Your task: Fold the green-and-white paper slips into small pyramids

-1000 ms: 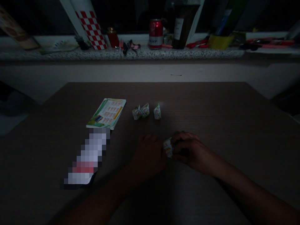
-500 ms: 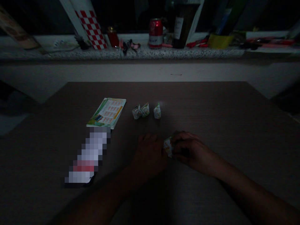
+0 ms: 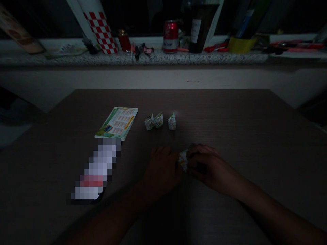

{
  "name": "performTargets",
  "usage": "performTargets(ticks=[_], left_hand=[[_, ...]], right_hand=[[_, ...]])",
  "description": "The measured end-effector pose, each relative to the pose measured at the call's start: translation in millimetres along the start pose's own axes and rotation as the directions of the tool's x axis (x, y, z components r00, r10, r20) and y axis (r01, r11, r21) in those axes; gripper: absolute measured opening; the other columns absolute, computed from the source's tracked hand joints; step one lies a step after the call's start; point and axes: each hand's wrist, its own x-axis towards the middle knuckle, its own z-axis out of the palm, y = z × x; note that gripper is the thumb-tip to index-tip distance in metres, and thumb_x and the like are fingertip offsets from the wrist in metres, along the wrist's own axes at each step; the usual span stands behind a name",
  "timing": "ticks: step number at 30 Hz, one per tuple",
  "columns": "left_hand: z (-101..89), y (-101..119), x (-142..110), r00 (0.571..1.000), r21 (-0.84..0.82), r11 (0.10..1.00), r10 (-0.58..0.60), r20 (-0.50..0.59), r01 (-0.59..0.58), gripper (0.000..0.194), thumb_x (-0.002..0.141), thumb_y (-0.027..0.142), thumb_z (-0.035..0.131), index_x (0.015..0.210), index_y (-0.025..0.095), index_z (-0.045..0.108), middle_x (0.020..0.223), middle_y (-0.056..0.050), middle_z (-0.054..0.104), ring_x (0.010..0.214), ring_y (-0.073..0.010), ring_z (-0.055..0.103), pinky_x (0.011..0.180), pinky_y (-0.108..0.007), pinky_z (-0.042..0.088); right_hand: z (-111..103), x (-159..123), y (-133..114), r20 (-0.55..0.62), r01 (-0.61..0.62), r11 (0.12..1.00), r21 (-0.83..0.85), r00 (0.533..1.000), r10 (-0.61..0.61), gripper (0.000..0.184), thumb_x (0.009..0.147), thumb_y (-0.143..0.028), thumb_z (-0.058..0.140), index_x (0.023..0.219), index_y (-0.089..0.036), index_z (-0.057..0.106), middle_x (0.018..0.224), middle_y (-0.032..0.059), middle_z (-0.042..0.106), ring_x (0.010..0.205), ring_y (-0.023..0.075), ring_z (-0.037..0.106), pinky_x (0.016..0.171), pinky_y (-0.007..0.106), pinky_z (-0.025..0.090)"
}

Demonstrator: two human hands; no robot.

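Observation:
Between my two hands is a small piece of folded printed paper (image 3: pixel 183 160), white with green and orange marks. My left hand (image 3: pixel 163 168) is closed at its left edge, the fingertips hidden under the hand. My right hand (image 3: pixel 205 165) pinches its right side with thumb and fingers. Farther back on the table stand similar folded paper pieces: two touching each other, the left one (image 3: pixel 149 122) and the middle one (image 3: pixel 158 119), and a third piece (image 3: pixel 172 121) a little apart to the right. A stack of printed calendar cards (image 3: pixel 119 122) lies to the left.
A phone (image 3: pixel 98 170) with a blurred-out lit screen lies below the cards on the dark wooden table (image 3: pixel 230 112). Behind, a granite sill (image 3: pixel 153 59) carries a red can (image 3: pixel 170 36), a dark container (image 3: pixel 201 29), a checkered tube (image 3: pixel 102 32) and a yellow holder (image 3: pixel 241 45). The light is dim.
Both hands stay in nearly the same place around the paper, which has narrowed and shifted its folds slightly between them. The other pieces, the cards and the phone have not moved.

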Motion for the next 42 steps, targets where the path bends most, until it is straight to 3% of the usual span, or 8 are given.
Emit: performTargets(ticks=[15, 23, 29, 33, 38, 42], left_hand=[[-2.4, -5.1, -0.3, 1.000, 0.034, 0.999, -0.019, 0.004, 0.019, 0.013, 0.085, 0.026, 0.050, 0.087, 0.018, 0.060, 0.093, -0.009, 0.058, 0.092, -0.0262, 0.054, 0.081, -0.041, 0.038], [-1.5, -5.0, -0.8, 1.000, 0.070, 0.998, 0.001, 0.007, -0.002, 0.015, 0.085, 0.027, 0.048, 0.091, 0.019, 0.060, 0.095, -0.009, 0.057, 0.094, -0.0273, 0.053, 0.081, -0.042, 0.037], [-1.1, -5.6, -1.0, 1.000, 0.056, 0.998, 0.015, -0.012, -0.014, 0.015, 0.085, 0.025, 0.047, 0.090, 0.018, 0.059, 0.094, -0.009, 0.057, 0.092, -0.0268, 0.053, 0.081, -0.042, 0.038], [-1.8, -5.5, -0.3, 1.000, 0.065, 0.998, 0.016, -0.002, -0.015, 0.016, 0.085, 0.027, 0.047, 0.090, 0.018, 0.059, 0.095, -0.010, 0.057, 0.093, -0.0273, 0.053, 0.080, -0.042, 0.038], [-2.3, -5.8, 0.6, 1.000, 0.063, 0.998, 0.019, 0.001, -0.019, 0.016, 0.086, 0.026, 0.047, 0.089, 0.018, 0.060, 0.093, -0.010, 0.057, 0.091, -0.0269, 0.054, 0.079, -0.042, 0.038], [-2.7, -5.3, 0.5, 1.000, 0.061, 0.998, 0.004, 0.008, -0.004, 0.016, 0.086, 0.026, 0.047, 0.089, 0.017, 0.061, 0.094, -0.010, 0.058, 0.092, -0.0268, 0.054, 0.081, -0.041, 0.038]], right_hand=[[8.0, -2.7, -9.9, -0.037, -0.067, 0.991, -0.119, 0.997, 0.063, 0.025, 0.078, -0.024, 0.069, 0.103, -0.022, 0.063, 0.102, 0.0074, 0.064, 0.098, 0.0265, 0.057, 0.089, 0.043, 0.045], [7.9, -3.3, -4.3, -0.174, -0.105, 0.976, -0.193, 0.982, 0.071, 0.050, 0.070, -0.033, 0.075, 0.115, -0.022, 0.058, 0.114, 0.0105, 0.062, 0.106, 0.0319, 0.056, 0.091, 0.050, 0.044], [7.5, -4.6, -6.3, -0.141, -0.100, 0.975, -0.196, 0.987, 0.073, 0.048, 0.072, -0.032, 0.075, 0.116, -0.021, 0.059, 0.116, 0.0104, 0.062, 0.107, 0.0303, 0.056, 0.093, 0.049, 0.045], [9.4, -5.4, -5.2, -0.172, -0.064, 0.980, -0.190, 0.985, 0.031, 0.046, 0.072, -0.028, 0.075, 0.115, -0.022, 0.061, 0.129, 0.0121, 0.055, 0.117, 0.0325, 0.050, 0.095, 0.050, 0.043], [11.6, -2.3, -3.7, -0.111, 0.034, 0.996, -0.078, 0.993, -0.042, 0.025, 0.077, -0.021, 0.072, 0.101, -0.023, 0.066, 0.110, 0.0073, 0.065, 0.106, 0.0266, 0.057, 0.093, 0.045, 0.045], [12.1, -0.3, -2.6, -0.101, 0.025, 0.999, -0.032, 0.994, -0.028, 0.028, 0.076, -0.018, 0.072, 0.102, -0.023, 0.066, 0.109, 0.0067, 0.065, 0.103, 0.0256, 0.058, 0.090, 0.043, 0.047]])
